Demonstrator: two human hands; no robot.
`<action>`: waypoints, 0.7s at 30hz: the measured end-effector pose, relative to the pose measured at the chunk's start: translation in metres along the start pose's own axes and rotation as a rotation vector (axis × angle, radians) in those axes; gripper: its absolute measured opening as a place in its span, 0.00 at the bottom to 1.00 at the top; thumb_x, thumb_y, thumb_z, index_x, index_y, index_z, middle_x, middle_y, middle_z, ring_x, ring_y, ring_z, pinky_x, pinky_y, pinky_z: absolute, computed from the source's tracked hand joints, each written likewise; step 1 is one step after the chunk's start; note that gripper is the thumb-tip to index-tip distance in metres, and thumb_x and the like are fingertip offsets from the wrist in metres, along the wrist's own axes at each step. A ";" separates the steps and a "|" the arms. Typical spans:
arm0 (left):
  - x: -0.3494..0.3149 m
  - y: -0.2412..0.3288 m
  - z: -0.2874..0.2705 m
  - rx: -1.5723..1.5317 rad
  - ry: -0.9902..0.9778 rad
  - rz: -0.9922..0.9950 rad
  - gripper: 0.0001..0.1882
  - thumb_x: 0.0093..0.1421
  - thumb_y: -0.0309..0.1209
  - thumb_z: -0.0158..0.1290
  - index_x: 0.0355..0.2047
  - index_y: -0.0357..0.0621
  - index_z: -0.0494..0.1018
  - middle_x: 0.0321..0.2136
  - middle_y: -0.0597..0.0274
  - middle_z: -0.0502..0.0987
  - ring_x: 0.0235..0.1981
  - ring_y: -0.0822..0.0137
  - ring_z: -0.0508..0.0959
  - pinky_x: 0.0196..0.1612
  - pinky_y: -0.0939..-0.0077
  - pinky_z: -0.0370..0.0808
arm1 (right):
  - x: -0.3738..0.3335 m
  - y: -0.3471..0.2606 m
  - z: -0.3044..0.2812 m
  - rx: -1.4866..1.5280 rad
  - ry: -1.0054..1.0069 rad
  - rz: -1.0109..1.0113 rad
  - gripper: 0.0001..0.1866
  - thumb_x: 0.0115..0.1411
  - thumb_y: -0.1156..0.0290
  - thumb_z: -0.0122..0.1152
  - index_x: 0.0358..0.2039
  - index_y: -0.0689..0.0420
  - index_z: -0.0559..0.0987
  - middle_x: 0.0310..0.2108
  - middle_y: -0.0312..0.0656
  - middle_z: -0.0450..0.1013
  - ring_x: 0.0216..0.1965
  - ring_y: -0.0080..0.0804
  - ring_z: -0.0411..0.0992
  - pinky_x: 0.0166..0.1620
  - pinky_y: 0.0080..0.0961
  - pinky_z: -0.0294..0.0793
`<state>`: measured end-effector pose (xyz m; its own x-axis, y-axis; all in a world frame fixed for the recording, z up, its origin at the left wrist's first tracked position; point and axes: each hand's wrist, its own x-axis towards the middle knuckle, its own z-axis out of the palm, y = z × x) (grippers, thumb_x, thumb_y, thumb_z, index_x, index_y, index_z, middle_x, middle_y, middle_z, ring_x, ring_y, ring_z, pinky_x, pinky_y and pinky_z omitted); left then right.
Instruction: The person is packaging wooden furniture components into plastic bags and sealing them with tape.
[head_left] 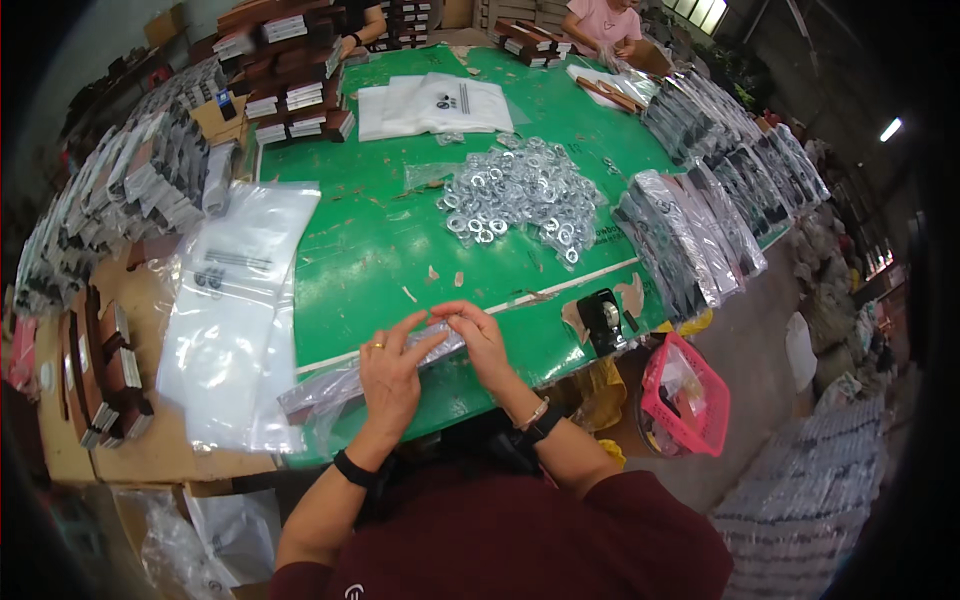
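A long narrow packet in clear plastic (335,388) lies slantwise at the near edge of the green table, in front of my body. Across it rests my left hand (390,378), its fingers stretched out and somewhat apart. My right hand (482,345) is closed at the packet's far right end, thumb and fingers pinching the plastic there. What is inside the packet is partly hidden by glare and by my hands. Beyond them sits a heap of small bagged metal rings (525,195).
Flat printed plastic bags (225,300) lie at left, more bags (435,105) farther back. Wrapped packets are stacked left (130,180) and right (690,235). A black phone-like object (602,322) lies near the right edge, above a pink basket (688,395). Two people work across the table.
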<state>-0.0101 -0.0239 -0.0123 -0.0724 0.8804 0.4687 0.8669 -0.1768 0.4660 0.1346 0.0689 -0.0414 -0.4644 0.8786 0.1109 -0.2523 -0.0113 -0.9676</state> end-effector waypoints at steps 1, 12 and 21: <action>-0.006 0.000 0.001 -0.033 -0.004 -0.007 0.28 0.55 0.21 0.49 0.56 0.58 0.74 0.54 0.64 0.73 0.43 0.59 0.74 0.47 0.61 0.67 | -0.004 0.000 0.001 -0.049 0.008 0.000 0.14 0.65 0.72 0.49 0.45 0.63 0.80 0.41 0.39 0.78 0.46 0.24 0.72 0.52 0.22 0.69; 0.008 0.005 -0.008 -0.133 0.151 -0.061 0.22 0.49 0.38 0.65 0.44 0.47 0.77 0.38 0.58 0.74 0.40 0.54 0.72 0.44 0.61 0.69 | 0.010 -0.005 -0.001 -0.005 -0.001 -0.010 0.13 0.67 0.70 0.49 0.45 0.62 0.77 0.40 0.41 0.78 0.42 0.23 0.73 0.48 0.22 0.72; 0.008 0.009 -0.003 -0.237 0.085 -0.188 0.11 0.50 0.34 0.65 0.33 0.46 0.80 0.34 0.61 0.74 0.39 0.56 0.72 0.40 0.65 0.69 | 0.000 -0.007 0.001 0.093 0.032 0.053 0.13 0.69 0.69 0.49 0.49 0.61 0.77 0.41 0.39 0.78 0.39 0.19 0.73 0.44 0.18 0.73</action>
<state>-0.0045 -0.0200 -0.0025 -0.2704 0.8691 0.4142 0.6960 -0.1208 0.7078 0.1358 0.0684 -0.0342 -0.4524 0.8904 0.0511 -0.3068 -0.1015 -0.9464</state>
